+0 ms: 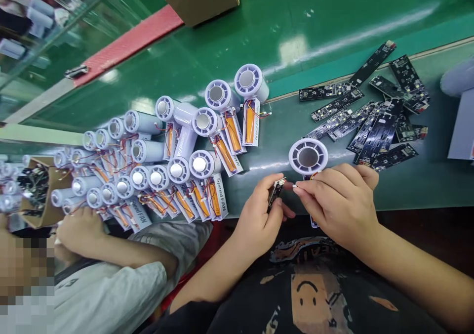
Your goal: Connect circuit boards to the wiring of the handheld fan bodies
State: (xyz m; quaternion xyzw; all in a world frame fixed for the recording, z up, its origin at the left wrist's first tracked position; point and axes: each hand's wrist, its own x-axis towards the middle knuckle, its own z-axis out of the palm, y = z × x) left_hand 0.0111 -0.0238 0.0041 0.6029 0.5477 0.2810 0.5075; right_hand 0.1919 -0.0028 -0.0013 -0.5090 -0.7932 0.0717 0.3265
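Observation:
My left hand (259,218) is closed around a small black circuit board (274,195), held upright near the table's front edge. Between the thumb and finger of my right hand (342,205) is a tiny white wire connector (295,186), close to the top of the board. The two look apart, though the gap is small. Just beyond my right hand stands a lavender handheld fan (308,157) with a round grille and silver centre. Its lower part is mostly hidden behind my fingers.
Loose circuit boards (381,131) lie piled at the right. Rows of lavender fans with orange batteries (200,163) fill the left side. A co-worker's hand (81,228) rests near them, by a carton of parts (55,190). Another cardboard box (203,0) stands at the back.

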